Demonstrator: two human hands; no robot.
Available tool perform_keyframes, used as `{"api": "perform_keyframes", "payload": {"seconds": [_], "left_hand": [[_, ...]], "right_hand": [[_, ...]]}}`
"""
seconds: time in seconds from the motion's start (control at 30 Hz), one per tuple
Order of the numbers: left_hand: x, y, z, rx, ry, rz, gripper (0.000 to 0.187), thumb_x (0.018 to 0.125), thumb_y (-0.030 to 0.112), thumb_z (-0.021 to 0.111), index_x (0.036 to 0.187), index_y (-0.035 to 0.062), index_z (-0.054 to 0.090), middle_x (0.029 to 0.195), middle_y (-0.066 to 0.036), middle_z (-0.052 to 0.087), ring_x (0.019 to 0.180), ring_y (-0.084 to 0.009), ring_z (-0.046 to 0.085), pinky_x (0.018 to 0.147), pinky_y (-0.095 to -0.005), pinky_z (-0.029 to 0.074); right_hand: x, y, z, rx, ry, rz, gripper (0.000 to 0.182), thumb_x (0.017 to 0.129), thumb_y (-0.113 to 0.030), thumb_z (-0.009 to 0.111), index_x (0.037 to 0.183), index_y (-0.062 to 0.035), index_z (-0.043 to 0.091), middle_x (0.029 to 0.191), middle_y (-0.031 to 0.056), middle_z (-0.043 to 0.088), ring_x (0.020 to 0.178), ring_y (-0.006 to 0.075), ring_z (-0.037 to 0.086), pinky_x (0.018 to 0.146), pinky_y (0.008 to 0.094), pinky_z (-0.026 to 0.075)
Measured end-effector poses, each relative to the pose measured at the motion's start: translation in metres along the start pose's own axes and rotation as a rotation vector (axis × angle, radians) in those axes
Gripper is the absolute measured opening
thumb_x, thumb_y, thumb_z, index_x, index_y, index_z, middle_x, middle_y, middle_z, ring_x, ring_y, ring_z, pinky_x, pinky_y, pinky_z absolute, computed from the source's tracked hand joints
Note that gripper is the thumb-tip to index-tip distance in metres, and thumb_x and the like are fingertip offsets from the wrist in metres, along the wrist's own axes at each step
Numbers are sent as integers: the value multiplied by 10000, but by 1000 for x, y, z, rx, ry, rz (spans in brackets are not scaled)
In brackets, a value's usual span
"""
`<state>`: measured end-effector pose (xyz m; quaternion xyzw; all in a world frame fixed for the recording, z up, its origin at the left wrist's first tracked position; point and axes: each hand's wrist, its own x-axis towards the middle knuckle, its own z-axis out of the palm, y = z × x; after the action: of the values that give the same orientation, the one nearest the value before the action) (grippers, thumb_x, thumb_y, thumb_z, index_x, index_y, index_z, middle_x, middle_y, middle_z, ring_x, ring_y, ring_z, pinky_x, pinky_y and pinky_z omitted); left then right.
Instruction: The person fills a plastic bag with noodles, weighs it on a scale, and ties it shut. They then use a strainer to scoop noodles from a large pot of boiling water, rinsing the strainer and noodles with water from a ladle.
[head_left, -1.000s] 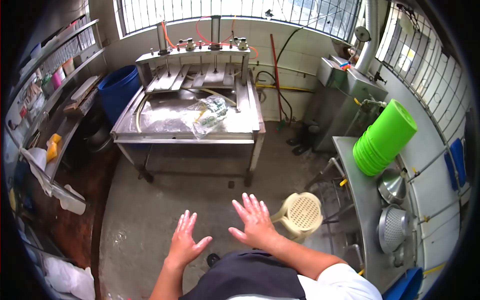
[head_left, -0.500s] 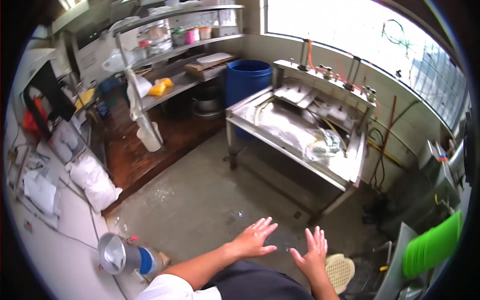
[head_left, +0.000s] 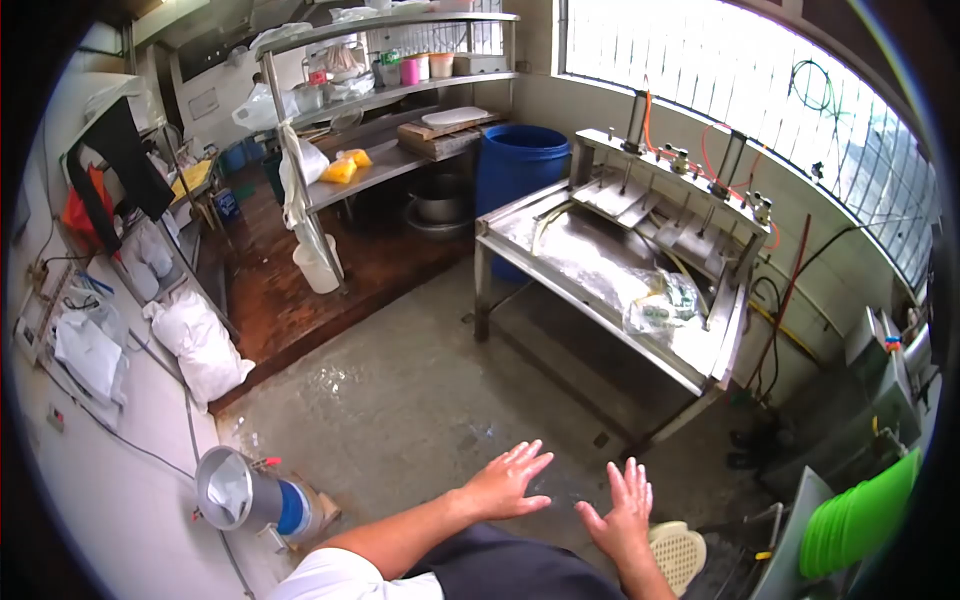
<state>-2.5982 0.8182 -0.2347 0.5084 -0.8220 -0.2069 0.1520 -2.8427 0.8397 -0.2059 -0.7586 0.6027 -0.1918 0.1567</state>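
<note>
My left hand (head_left: 508, 481) is held out over the floor with its fingers spread and nothing in it. Beside it my right hand (head_left: 622, 512) also has its fingers apart and holds nothing. The two hands are a short gap from each other. Below and right of my right hand shows a cream perforated piece (head_left: 678, 556), partly covered by my forearm. Beyond both hands stands a metal table (head_left: 590, 275) with a press-like frame (head_left: 680, 165) on it. A clear plastic bag (head_left: 662, 303) lies on its near right corner.
A blue barrel (head_left: 522, 165) stands behind the table, next to metal shelving (head_left: 400, 175). To the left are a white sack (head_left: 200, 345) and a metal cylinder (head_left: 240, 490). Stacked green pieces (head_left: 860, 515) stand at the right. A raised brown platform (head_left: 330, 310) has an edge along the grey floor.
The camera view has shifted, so the room sits slightly lower and mostly farther right in the picture. Both hands keep nearly the same open pose.
</note>
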Motion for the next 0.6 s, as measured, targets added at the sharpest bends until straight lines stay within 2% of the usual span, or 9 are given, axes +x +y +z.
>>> {"api": "perform_keyframes", "payload": {"seconds": [0.3,0.43,0.6], "left_hand": [[-1,-2,-6,-11,25,19,756,863,506,629,1430,55,412,1503,-273,302,1397,-419,300,1147,-460,270],[-5,-2,-4,-21,2,3,758,862,508,628,1432,58,410,1506,-272,298,1400,-418,294,1147,-458,270],[-10,-4,-2,-31,11,-8,755,864,508,625,1430,57,412,1508,-272,294,1404,-416,288,1146,-459,272]], "right_hand": [[-2,-7,-1,135,-48,11,850,748,-371,751,1433,-27,383,1515,295,256,1406,420,272,1132,493,247],[-4,-6,4,110,-66,9,855,746,-369,754,1434,-25,380,1517,299,246,1406,426,266,1129,500,246],[-3,-9,8,46,19,-35,851,736,-370,762,1422,-25,396,1519,301,236,1410,442,243,1127,532,229]]}}
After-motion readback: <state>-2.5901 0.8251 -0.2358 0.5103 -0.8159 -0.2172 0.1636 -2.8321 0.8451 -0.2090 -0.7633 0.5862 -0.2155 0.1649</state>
